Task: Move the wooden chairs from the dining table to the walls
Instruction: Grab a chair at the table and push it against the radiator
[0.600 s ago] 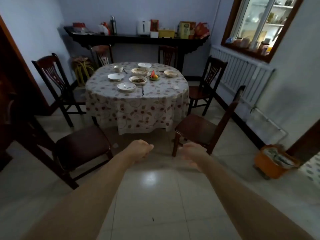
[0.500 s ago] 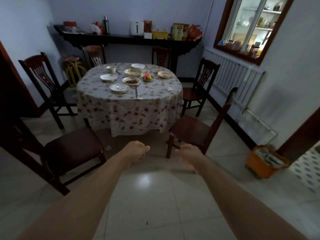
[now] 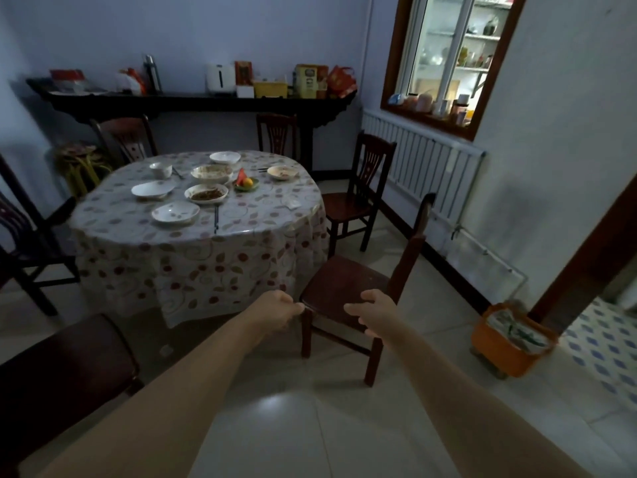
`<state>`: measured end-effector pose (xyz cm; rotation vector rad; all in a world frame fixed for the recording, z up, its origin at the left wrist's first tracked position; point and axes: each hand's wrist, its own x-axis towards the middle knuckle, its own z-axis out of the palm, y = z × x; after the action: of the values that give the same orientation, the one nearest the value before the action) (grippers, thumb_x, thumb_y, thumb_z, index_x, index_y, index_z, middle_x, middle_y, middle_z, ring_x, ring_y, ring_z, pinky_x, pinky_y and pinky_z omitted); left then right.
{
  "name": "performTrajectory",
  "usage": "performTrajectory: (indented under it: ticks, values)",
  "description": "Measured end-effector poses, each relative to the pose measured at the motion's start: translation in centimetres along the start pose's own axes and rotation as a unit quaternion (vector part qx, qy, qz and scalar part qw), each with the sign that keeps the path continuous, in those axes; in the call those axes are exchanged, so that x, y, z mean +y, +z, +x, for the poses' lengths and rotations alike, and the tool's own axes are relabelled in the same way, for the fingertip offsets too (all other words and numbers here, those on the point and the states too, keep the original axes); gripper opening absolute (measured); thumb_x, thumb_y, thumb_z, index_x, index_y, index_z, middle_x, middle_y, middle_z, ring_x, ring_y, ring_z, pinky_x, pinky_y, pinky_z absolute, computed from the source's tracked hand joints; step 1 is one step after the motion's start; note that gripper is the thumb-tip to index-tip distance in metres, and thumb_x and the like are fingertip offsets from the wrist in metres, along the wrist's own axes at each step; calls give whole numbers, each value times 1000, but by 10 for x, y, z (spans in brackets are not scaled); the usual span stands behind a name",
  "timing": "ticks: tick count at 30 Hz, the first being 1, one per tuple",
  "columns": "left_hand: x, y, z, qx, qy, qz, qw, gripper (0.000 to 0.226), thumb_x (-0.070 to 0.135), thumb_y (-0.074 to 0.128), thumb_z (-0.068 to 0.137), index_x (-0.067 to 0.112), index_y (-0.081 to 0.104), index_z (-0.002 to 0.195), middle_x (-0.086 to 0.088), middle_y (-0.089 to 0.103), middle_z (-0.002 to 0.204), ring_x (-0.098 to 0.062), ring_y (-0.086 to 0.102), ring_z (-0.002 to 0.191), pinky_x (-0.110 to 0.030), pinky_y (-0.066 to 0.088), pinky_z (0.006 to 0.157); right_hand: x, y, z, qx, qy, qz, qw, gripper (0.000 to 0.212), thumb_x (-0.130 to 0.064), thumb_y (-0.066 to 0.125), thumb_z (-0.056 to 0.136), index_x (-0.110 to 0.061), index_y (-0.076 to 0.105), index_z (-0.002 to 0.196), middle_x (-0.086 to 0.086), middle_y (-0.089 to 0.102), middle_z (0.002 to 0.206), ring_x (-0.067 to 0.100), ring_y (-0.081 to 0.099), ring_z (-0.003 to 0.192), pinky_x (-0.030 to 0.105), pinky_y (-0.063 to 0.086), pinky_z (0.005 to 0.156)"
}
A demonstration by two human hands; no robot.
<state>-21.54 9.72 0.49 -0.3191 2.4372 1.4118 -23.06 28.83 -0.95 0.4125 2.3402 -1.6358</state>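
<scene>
Landmark: dining table, round, patterned cloth, dishes on top.
Target chair: wooden chair at the table's near-right edge, seat toward the table, backrest on the far side from it, all visible legs on the tile floor.
Left hand: at the seat's front-left corner, fingers curled, fingertips touching the seat edge; a closed grip cannot be confirmed.
Right hand: over the seat's near edge, fingers spread wide, palm down, holding nothing; contact with the seat unclear.
Other chairs: 1 at the table's right side, near the radiator; 2 behind the table, against the dark console shelf; 1 at the table's left; 1 seat at the near-left.
Orange basket: on the floor, well right of the table, by the doorway.
</scene>
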Motion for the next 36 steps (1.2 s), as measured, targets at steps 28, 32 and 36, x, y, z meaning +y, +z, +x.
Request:
performTrajectory:
  ticks: [28, 32, 36]
  values:
    - [205, 74, 447, -236, 253, 218, 913, 42, 19, 57, 93, 13, 47, 133, -10, 59, 123, -17, 57, 104, -25, 45, 86, -95, -103, 353, 275, 125, -192, 934, 66, -25, 65, 87, -13, 30, 142, 14, 32, 143, 33, 36, 131, 40, 40, 104]
    - [231, 112, 494, -266, 273, 239, 893, 41, 11, 50, 94, 15, 45, 135, -10, 57, 126, -19, 56, 108, -26, 45, 87, -93, -128, 389, 293, 152, -222, 917, 69, -26, 64, 86, -10, 28, 143, 16, 33, 142, 34, 32, 132, 40, 37, 108]
    - [260, 147, 526, -274, 291, 269, 877, 51, 9, 52, 93, 19, 40, 141, -6, 50, 137, -18, 51, 118, -28, 44, 93, -89, -153, 427, 298, 171, -230, 910, 66, -24, 63, 85, -10, 29, 140, 15, 34, 140, 34, 32, 131, 40, 36, 105]
